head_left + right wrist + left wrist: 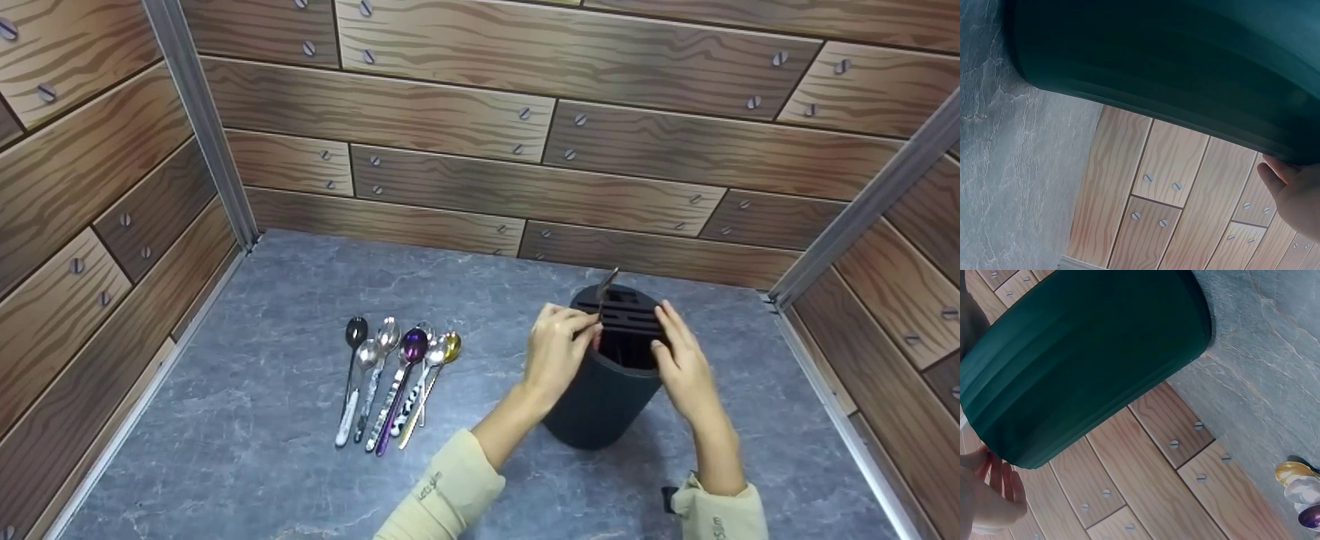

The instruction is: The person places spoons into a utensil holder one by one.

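Cuffed by a pale sleeve (442, 491) nearest the camera, your left hand (556, 349) is pinching, thumb and fingertips drawn close together, what seems to be the lower part of a thin utensil (609, 283); its tip is slanting up right of centre in the frame, too edge-on to tell whether it is a spoon. That narrow grip is probably giving you fine control beside the slotted insert (641, 300). Opposite, your right hand (686, 367) is resting fairly straight, spread fingers along the right rim of the dark green holder (600, 409), likely bracing it against the left hand's pressure. Beneath both hands, the holder is standing upright on the marbled grey table (247, 390), its openings facing up within your reach. Farther out, left of centre, loose spoons (413, 346) are lying bunched, bowls away and handles toward you, perhaps for easy picking. Beyond, wood-patterned walls (450, 131) are enclosing the table.
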`<action>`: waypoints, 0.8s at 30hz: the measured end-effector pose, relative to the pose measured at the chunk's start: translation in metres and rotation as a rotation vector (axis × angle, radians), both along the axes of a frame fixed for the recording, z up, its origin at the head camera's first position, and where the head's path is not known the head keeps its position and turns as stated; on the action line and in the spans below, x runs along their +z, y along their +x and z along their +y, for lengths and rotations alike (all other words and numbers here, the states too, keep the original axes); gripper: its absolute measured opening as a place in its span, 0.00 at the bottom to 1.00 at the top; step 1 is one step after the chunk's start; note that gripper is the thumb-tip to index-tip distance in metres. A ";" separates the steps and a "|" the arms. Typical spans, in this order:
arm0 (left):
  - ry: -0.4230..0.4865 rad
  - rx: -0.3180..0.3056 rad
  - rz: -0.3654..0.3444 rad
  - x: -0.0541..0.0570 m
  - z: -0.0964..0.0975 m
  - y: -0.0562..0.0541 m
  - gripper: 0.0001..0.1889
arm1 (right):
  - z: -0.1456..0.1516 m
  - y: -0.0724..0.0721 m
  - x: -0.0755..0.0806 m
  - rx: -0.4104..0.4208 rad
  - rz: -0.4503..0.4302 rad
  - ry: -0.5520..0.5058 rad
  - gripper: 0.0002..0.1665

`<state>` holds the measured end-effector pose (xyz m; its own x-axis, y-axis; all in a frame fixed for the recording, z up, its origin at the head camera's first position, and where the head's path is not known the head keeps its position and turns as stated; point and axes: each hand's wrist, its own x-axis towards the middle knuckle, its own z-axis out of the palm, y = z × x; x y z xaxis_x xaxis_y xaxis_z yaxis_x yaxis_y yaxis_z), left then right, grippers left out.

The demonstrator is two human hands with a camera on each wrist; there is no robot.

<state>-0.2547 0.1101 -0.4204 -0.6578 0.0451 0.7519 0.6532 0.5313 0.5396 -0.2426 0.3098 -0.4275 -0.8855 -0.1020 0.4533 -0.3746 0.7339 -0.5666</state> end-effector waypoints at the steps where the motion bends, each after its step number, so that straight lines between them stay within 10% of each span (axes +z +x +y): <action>1: -0.009 0.016 0.014 -0.001 0.000 0.000 0.06 | 0.000 0.000 0.000 0.000 0.002 0.001 0.26; 11: -0.005 0.108 -0.015 -0.005 -0.005 -0.001 0.07 | 0.001 0.000 -0.002 0.003 -0.001 0.008 0.26; 24: -0.001 0.066 0.030 -0.007 0.000 -0.003 0.05 | 0.001 -0.001 -0.002 -0.007 -0.013 0.003 0.27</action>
